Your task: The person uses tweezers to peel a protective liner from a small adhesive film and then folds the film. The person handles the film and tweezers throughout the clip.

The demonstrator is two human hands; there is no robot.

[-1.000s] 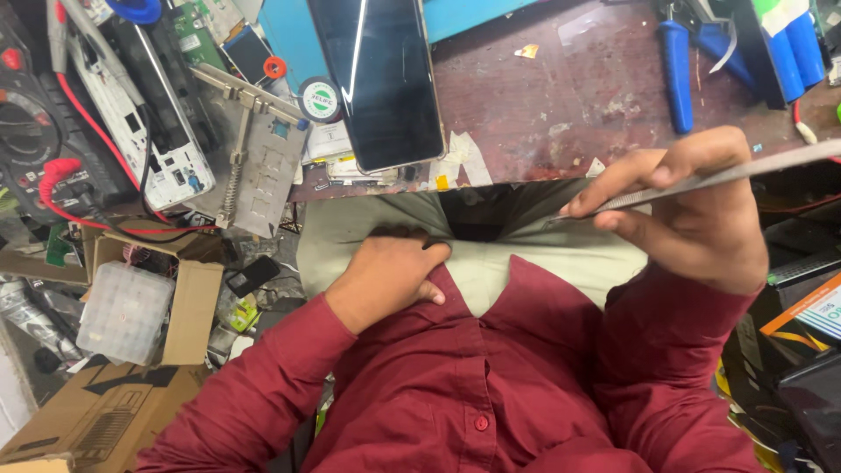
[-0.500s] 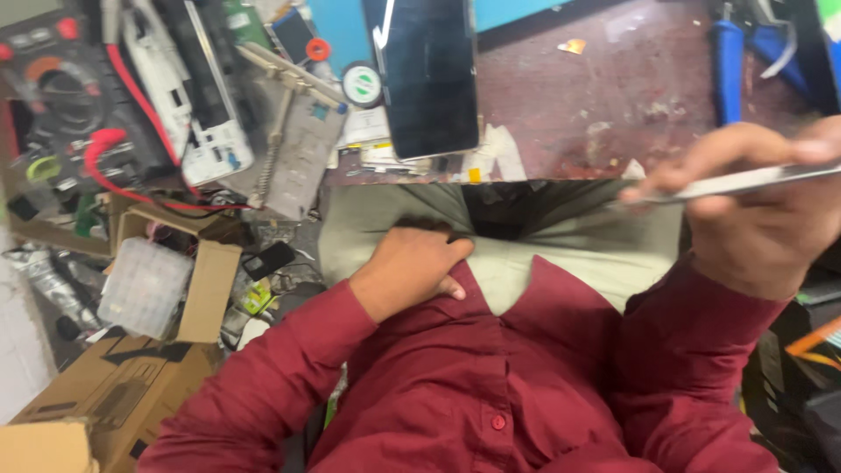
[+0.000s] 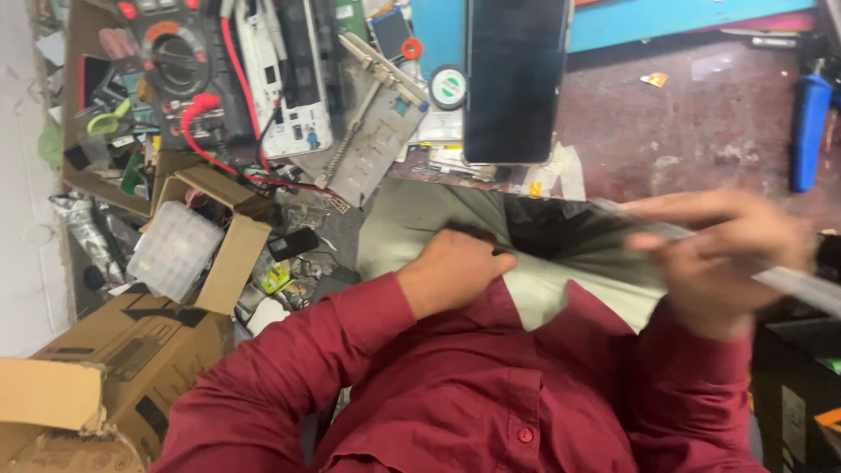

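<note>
1. Grey and thin, a flat panel (image 3: 788,278) sits pinched edge-on in the person's right hand (image 3: 718,258), blurred, just off the right of the dark phone (image 3: 515,79) that lies on the bench.
2. Judged by its thinness, the panel looks light, stiff and brittle, likely slippery on its faces; the long edges seem the safest hold.
3. Curled shut, the left hand (image 3: 455,271) presses on the pale trousers (image 3: 412,223) below the phone, holding nothing that shows.
4. Left of the phone lie a round white-and-green tape roll (image 3: 448,88) and a white opened device (image 3: 293,88).
5. Farther left, a clear plastic organiser (image 3: 173,250) sits in an open brown carton (image 3: 223,263); a larger brown box (image 3: 131,350) with dark print stands below it.
</note>
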